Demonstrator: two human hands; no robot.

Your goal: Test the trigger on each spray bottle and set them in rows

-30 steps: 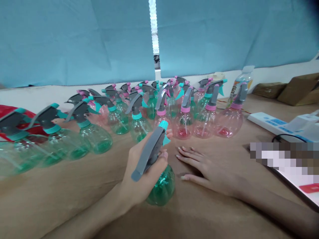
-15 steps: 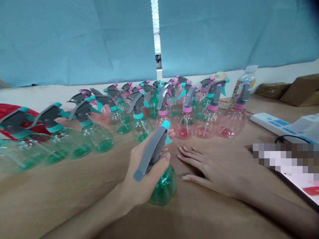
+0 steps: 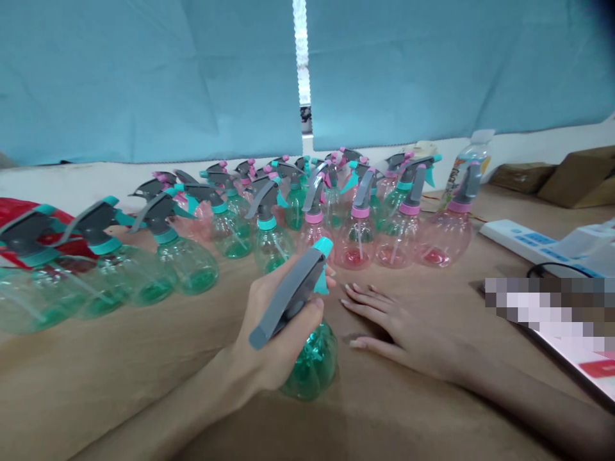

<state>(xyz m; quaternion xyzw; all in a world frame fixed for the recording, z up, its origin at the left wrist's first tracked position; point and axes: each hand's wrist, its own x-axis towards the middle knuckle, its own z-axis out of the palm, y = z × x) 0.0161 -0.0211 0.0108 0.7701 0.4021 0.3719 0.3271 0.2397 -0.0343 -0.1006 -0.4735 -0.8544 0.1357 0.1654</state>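
Note:
My left hand (image 3: 273, 333) is closed around the neck of a green spray bottle (image 3: 314, 365) with a grey trigger head and turquoise nozzle. The bottle leans slightly, its head slanting up to the right; whether its base touches the table cannot be made out. My right hand (image 3: 389, 320) lies flat on the brown table (image 3: 413, 410) with fingers spread, to the right of that bottle and holding nothing. Just beyond my hands stand several pink spray bottles (image 3: 354, 246) and a green spray bottle (image 3: 271, 246). More green spray bottles (image 3: 187, 266) line the left side.
Further spray bottles crowd the back near the wall. At the right are a labelled drink bottle (image 3: 464, 169), a cardboard box (image 3: 581, 176), a white power strip (image 3: 516, 240) and a partly blurred phone-like device (image 3: 590, 365). Red plastic (image 3: 29, 214) lies at far left.
My left hand has moved slightly left and toward me with the green spray bottle, its head tipping a little lower. My right hand stays where it was.

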